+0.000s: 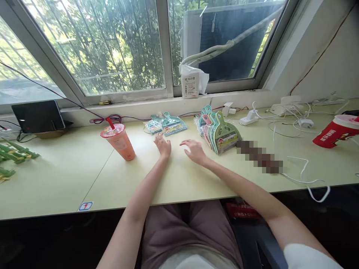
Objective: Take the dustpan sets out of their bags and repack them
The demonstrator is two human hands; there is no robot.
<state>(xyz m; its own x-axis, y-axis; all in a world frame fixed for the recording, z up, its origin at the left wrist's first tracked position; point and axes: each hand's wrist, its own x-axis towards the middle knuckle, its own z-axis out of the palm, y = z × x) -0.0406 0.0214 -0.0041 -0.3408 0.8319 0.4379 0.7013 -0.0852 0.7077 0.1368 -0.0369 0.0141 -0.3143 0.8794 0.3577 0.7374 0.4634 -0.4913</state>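
My left hand (163,145) lies open on the pale green desk (70,175), fingers stretched toward two packaged teal mini dustpan sets (167,125) just beyond it. My right hand (194,151) hovers open beside it, fingers spread, a little left of a stack of packaged pastel dustpan sets (218,130). Neither hand holds anything. An orange drink cup (120,141) with a sealed lid and red straw stands left of my left hand.
A black tablet (37,116) leans at the back left near green clips (14,152). A white packet (192,83) sits on the window sill. Chargers and white cables (286,112) spread at the right, beside a tipped red cup (336,131).
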